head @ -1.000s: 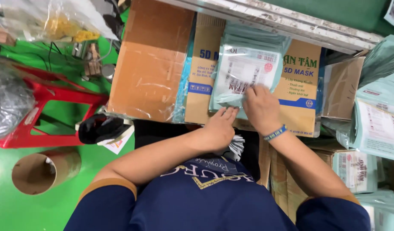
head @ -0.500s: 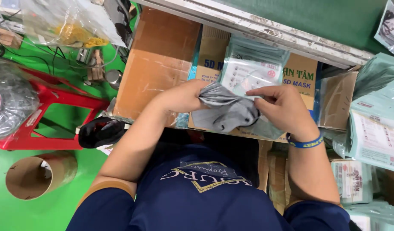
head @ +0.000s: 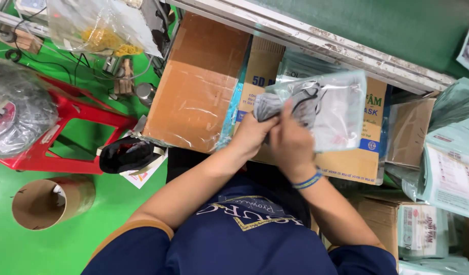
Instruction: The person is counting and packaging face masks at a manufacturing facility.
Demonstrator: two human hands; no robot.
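Both hands are meeting over the middle of the scene, above a stack of cardboard boxes (head: 199,97). The left hand (head: 252,135) is gripping the left end of a grey fabric piece (head: 285,104), its fingers curled shut around it. The right hand (head: 290,140) is closing on the same fabric where it is entering a pale translucent plastic bag (head: 341,109), which is spreading to the right. A blue wristband (head: 307,181) is circling the right wrist. A red plastic stool (head: 66,132) is standing on the green floor (head: 92,229) at the left, with a cardboard tube (head: 48,201) nearer.
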